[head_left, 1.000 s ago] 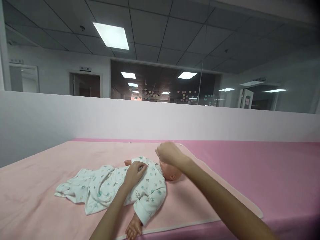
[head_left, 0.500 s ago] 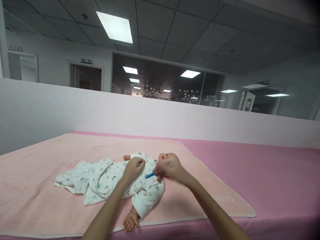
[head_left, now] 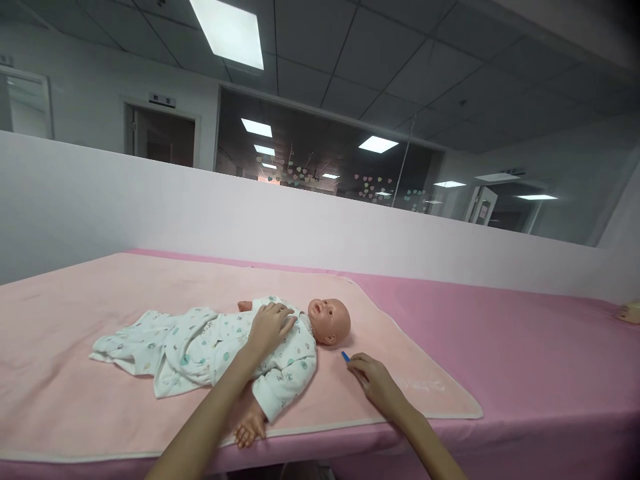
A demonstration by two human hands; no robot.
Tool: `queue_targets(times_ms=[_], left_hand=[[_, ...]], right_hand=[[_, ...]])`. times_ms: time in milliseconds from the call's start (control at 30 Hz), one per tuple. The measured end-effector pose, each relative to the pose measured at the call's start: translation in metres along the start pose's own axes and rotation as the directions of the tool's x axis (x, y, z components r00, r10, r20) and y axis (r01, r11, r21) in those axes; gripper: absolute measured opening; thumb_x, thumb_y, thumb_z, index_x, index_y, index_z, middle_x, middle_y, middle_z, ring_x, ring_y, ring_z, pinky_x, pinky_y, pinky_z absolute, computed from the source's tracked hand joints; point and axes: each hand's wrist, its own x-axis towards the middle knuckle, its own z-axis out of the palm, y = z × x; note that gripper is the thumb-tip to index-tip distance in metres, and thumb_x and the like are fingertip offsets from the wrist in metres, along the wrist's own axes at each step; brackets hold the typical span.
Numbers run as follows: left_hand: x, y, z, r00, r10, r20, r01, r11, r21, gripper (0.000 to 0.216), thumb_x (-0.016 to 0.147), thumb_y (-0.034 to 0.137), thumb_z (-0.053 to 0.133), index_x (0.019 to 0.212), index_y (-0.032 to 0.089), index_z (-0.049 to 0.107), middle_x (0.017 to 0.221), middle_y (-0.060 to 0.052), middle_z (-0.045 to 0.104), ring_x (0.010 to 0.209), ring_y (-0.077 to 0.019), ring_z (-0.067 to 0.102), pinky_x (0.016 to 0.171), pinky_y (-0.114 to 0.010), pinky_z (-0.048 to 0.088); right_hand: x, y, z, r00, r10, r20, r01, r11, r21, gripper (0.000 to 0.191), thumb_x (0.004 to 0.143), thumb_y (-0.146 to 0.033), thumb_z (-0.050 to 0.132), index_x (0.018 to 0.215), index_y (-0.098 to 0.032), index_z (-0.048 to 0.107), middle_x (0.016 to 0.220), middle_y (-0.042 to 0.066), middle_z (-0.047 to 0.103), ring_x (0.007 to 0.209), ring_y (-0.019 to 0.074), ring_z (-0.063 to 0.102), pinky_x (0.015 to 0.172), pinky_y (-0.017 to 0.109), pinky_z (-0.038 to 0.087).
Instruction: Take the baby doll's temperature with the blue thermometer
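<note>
A baby doll [head_left: 327,320] in a white patterned romper [head_left: 210,350] lies on its back on a light pink blanket [head_left: 100,300], head to the right. My left hand [head_left: 270,327] rests flat on the doll's chest, fingers spread. My right hand [head_left: 375,380] is low on the blanket just right of the doll's head, fingers closed round a small blue stick-like object [head_left: 345,357] whose tip pokes out toward the head. The doll's bare hand [head_left: 247,430] lies near the blanket's front edge.
The blanket covers a wide table with a darker pink cover [head_left: 525,347]. A white partition wall [head_left: 300,233] runs behind the table. At the far right edge a small pale object [head_left: 630,311] lies on the cover. Glass walls and doorways are beyond.
My right hand has come away from the doll's face, down and to the right onto the blanket, with the blue object in it. The doll's face is now uncovered. My left hand stayed on the chest.
</note>
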Motion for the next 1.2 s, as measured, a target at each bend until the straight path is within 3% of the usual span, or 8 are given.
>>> queue_targets(times_ms=[133,333,567,700,867,1067,1200], left_hand=[[0.004,0.006,0.010,0.998,0.002,0.065,-0.002,1.000,0.004,0.025,0.082,0.032,0.042,0.089,0.024,0.064,0.090,-0.005,0.062,0.087,-0.0214,0.052,0.077,-0.033,0.034],[0.001,0.004,0.014,0.997,-0.022,0.073,0.034,0.984,-0.175,0.018,0.081,0.023,0.041,0.081,0.022,0.059,0.088,-0.002,0.063,0.087,-0.0193,0.052,0.077,-0.031,0.035],[-0.006,0.001,0.016,0.997,-0.076,0.027,0.081,0.961,-0.265,0.020,0.084,0.022,0.034,0.085,0.021,0.054,0.084,-0.002,0.061,0.082,-0.0187,0.053,0.075,-0.031,0.036],[-0.003,-0.002,0.018,0.987,-0.159,0.034,0.161,0.940,-0.299,0.022,0.084,0.023,0.032,0.083,0.020,0.054,0.080,-0.003,0.062,0.076,-0.0189,0.054,0.068,-0.030,0.037],[-0.002,-0.005,0.017,0.982,-0.184,0.049,0.186,0.866,-0.463,0.023,0.082,0.028,0.037,0.081,0.019,0.059,0.081,-0.002,0.064,0.077,-0.0176,0.055,0.070,-0.027,0.039],[-0.001,-0.006,0.015,0.976,-0.193,0.097,0.209,0.734,-0.646,0.026,0.078,0.029,0.043,0.085,0.017,0.064,0.085,-0.004,0.066,0.080,-0.0181,0.058,0.074,-0.027,0.042],[-0.001,-0.006,0.013,0.970,-0.218,0.108,0.231,0.685,-0.691,0.024,0.071,0.020,0.045,0.082,0.016,0.067,0.083,-0.004,0.067,0.079,-0.0181,0.058,0.073,-0.027,0.043]], right_hand=[[0.003,-0.001,0.001,1.000,-0.003,0.010,0.004,0.998,-0.067,0.038,0.080,-0.012,0.028,0.081,-0.022,0.065,0.083,0.006,0.061,0.074,0.0187,0.058,0.068,0.026,0.043],[0.027,-0.007,0.008,0.998,0.052,-0.024,-0.056,0.970,-0.238,0.034,0.071,-0.005,0.035,0.078,-0.019,0.064,0.081,0.005,0.063,0.075,0.0182,0.057,0.066,0.025,0.040],[0.110,-0.058,0.046,0.958,-0.048,-0.282,0.014,0.992,-0.122,0.031,0.075,-0.005,0.033,0.084,-0.017,0.060,0.086,0.005,0.063,0.083,0.0156,0.054,0.073,0.025,0.039],[0.141,-0.068,0.078,0.926,-0.084,-0.368,0.094,0.995,0.011,0.030,0.076,-0.006,0.033,0.080,-0.019,0.059,0.081,0.004,0.062,0.077,0.0151,0.055,0.070,0.025,0.042],[0.141,-0.057,0.100,0.836,-0.052,-0.547,0.196,0.958,0.209,0.030,0.072,-0.005,0.035,0.078,-0.020,0.061,0.075,0.003,0.062,0.072,0.0159,0.056,0.066,0.026,0.044],[0.135,-0.056,0.102,0.822,-0.068,-0.565,0.269,0.921,0.281,0.031,0.069,-0.003,0.038,0.081,-0.020,0.060,0.076,0.004,0.062,0.071,0.0157,0.056,0.065,0.026,0.045],[0.131,-0.058,0.102,0.790,-0.067,-0.610,0.290,0.916,0.276,0.029,0.067,-0.003,0.036,0.077,-0.018,0.059,0.073,0.003,0.060,0.069,0.0144,0.055,0.063,0.025,0.044]])
